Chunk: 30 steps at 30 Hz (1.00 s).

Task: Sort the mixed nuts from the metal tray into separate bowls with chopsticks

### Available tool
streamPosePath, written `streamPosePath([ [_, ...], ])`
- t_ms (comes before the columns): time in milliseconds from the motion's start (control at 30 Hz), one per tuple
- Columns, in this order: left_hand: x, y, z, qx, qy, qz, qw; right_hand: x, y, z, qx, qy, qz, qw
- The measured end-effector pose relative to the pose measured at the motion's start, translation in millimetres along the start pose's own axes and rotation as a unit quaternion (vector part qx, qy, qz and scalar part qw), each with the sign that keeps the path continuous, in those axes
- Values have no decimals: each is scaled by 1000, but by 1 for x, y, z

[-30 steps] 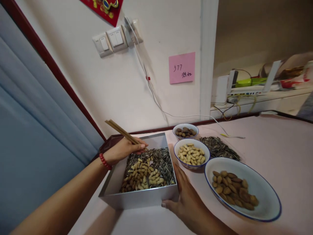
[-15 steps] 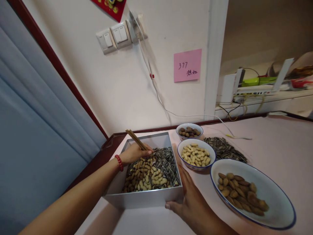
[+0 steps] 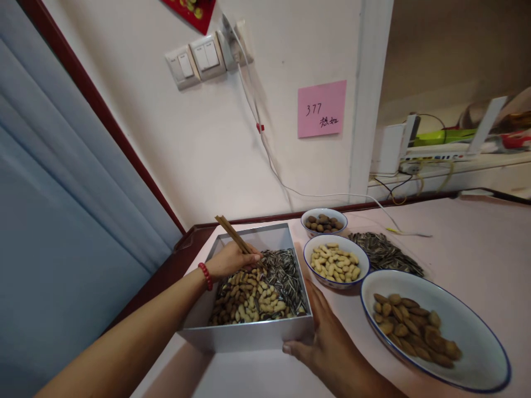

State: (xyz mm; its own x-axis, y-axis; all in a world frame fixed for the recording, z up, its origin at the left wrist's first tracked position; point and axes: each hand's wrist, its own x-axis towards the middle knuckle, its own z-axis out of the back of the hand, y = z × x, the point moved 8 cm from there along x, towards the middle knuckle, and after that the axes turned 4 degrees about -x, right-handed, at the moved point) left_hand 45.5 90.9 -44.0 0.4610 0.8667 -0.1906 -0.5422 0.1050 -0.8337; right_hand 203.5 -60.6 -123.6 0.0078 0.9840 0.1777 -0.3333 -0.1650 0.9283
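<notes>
My left hand (image 3: 232, 262), with a red bead bracelet at the wrist, reaches into a grey open box (image 3: 249, 338). It is closed around wooden chopsticks (image 3: 233, 234), whose upper ends point up and left. Their tips are down among the contents and hard to make out. In the box, peanuts in their shells (image 3: 244, 298) fill the left and front part, and striped sunflower seeds (image 3: 286, 276) lie at the right, with a few among the peanuts. My right hand (image 3: 332, 345) grips the box's near right corner, thumb on the front wall and fingers along the right side.
Right of the box stand a small bowl of round brown nuts (image 3: 324, 223), a bowl of peanuts (image 3: 335, 262) and a large oval dish (image 3: 477, 331) of brown nuts. A heap of sunflower seeds (image 3: 384, 254) lies behind the dish. A white cable (image 3: 332, 195) trails onto the table.
The whole view has shifted slightly. My left hand and the chopsticks have barely moved within the box, and my right hand keeps its hold on the corner.
</notes>
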Motion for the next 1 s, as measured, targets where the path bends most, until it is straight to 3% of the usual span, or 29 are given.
streamPosePath([
  [233,-10,3,12,-124,-17,44,991,0,-2,-1,2,-13,14,1000],
  [400,-19,-14,24,-169,-45,36,984,-1,-7,-4,-10,-4,13,1000],
  [567,-19,-34,15,-133,-40,16,990,1,-6,-2,-13,-11,19,1000],
  [733,-15,-21,-1,-72,-10,36,997,2,-2,0,-27,-10,21,999],
  [1000,-12,-7,-10,-66,9,52,996,2,-1,1,-24,-14,27,999],
])
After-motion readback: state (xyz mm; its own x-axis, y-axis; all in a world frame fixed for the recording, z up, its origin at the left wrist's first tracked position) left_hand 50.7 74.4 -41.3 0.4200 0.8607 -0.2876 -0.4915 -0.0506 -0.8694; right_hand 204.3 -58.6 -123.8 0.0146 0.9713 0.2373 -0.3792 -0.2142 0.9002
